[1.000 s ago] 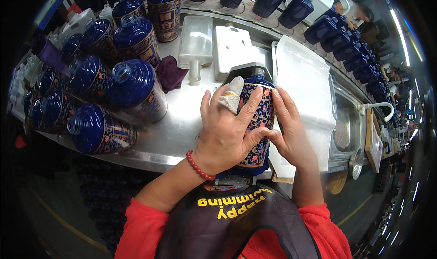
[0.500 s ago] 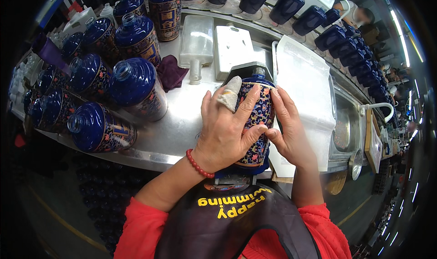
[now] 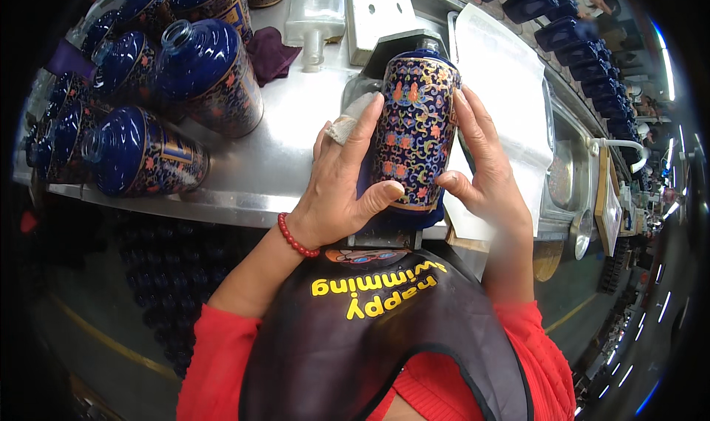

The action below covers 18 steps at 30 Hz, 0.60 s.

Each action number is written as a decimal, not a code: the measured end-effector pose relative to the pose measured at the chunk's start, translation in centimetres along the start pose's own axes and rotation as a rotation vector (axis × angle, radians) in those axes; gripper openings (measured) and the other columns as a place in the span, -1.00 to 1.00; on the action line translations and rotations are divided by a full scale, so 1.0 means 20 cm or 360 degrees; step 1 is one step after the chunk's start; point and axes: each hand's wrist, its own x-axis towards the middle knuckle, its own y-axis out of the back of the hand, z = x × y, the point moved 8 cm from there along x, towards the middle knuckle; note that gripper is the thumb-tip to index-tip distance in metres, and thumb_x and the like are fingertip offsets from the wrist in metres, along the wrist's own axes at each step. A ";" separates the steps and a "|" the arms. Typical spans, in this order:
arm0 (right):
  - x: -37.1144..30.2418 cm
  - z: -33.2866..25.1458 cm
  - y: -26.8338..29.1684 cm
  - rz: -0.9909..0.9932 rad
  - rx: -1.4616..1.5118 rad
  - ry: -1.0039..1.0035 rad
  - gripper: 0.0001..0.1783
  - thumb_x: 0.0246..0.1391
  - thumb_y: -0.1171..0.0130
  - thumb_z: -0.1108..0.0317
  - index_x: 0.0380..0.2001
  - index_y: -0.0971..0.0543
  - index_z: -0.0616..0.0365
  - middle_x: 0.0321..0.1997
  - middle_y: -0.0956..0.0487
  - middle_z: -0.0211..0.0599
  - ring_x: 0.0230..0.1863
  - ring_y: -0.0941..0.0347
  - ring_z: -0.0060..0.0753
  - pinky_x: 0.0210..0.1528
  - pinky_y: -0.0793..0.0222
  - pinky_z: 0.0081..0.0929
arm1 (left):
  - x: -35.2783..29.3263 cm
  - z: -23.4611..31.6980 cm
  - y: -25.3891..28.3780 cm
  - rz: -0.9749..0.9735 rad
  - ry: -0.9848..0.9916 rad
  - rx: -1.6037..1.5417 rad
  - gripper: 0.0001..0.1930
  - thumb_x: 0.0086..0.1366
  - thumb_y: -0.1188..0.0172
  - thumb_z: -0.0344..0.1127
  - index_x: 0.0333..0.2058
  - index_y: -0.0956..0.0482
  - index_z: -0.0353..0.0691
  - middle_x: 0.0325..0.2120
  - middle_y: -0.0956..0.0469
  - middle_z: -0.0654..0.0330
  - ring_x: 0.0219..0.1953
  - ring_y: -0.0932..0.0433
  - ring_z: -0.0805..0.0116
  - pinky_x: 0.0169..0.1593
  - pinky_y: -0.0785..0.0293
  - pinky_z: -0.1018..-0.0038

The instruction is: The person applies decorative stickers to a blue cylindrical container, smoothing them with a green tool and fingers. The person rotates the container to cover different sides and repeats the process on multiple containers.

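A dark blue bottle (image 3: 416, 129) with a colourful floral wrap and a clear glass neck lies in front of me, tilted on a stand, its neck pointing away. My left hand (image 3: 344, 177) is along its left side, fingers outstretched and the thumb over its lower part. A pale cloth-like cover wraps one of that hand's fingers. On the bottle's right side, my right hand (image 3: 481, 147) has its fingers extended by the upper edge of the wrap and its thumb near the lower part. Both hands are open, the bottle between them.
Several similar decorated bottles (image 3: 211, 77) stand at the left on the metal table (image 3: 296, 136). A purple cloth (image 3: 271, 55), a clear empty bottle (image 3: 314, 14) and a white block (image 3: 381, 14) are beyond. White sheets (image 3: 503, 88) lie at the right, beside a sink (image 3: 566, 169).
My hands have spread apart to the bottle's sides, uncovering the front of its floral wrap. The view has shifted, so the surroundings sit higher in the picture.
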 end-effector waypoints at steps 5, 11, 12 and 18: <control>0.00 -0.02 0.00 -0.0053 -0.0116 0.0026 0.21 -0.03 -0.37 -0.32 0.51 -0.14 0.14 0.55 -0.04 0.33 0.55 -0.02 0.32 0.48 -0.11 0.00 | -0.02 0.01 0.01 0.0019 -0.0052 -0.0021 -0.10 0.43 -0.08 0.26 0.48 -0.09 -0.29 0.36 -0.27 -0.17 0.39 -0.25 -0.10 0.44 0.03 0.09; -0.02 0.00 -0.02 -0.0121 -0.0102 -0.0036 0.38 -0.23 -0.49 -0.32 0.52 -0.09 0.16 0.55 -0.05 0.37 0.58 0.04 0.27 0.51 -0.05 -0.02 | 0.00 -0.07 0.02 0.0171 0.0009 -0.0316 -0.27 0.51 -0.05 0.11 0.46 -0.17 -0.23 0.34 -0.34 -0.11 0.38 -0.31 -0.05 0.42 -0.13 0.15; -0.02 0.01 -0.03 -0.0121 -0.0085 -0.0046 0.39 -0.24 -0.49 -0.33 0.52 -0.09 0.17 0.55 -0.05 0.36 0.58 0.03 0.27 0.51 -0.05 -0.02 | 0.00 -0.07 0.01 0.0157 -0.0005 -0.0274 -0.26 0.50 -0.06 0.12 0.46 -0.17 -0.22 0.33 -0.35 -0.10 0.36 -0.32 -0.04 0.41 -0.13 0.15; -0.01 0.01 -0.03 -0.0131 -0.0132 -0.0021 0.45 -0.33 -0.52 -0.34 0.53 -0.08 0.16 0.54 -0.07 0.36 0.58 0.02 0.29 0.51 -0.05 -0.01 | 0.00 -0.07 -0.01 0.0112 -0.0053 -0.0162 -0.23 0.45 -0.13 0.12 0.46 -0.18 -0.19 0.30 -0.40 -0.07 0.28 -0.40 0.00 0.36 -0.14 0.14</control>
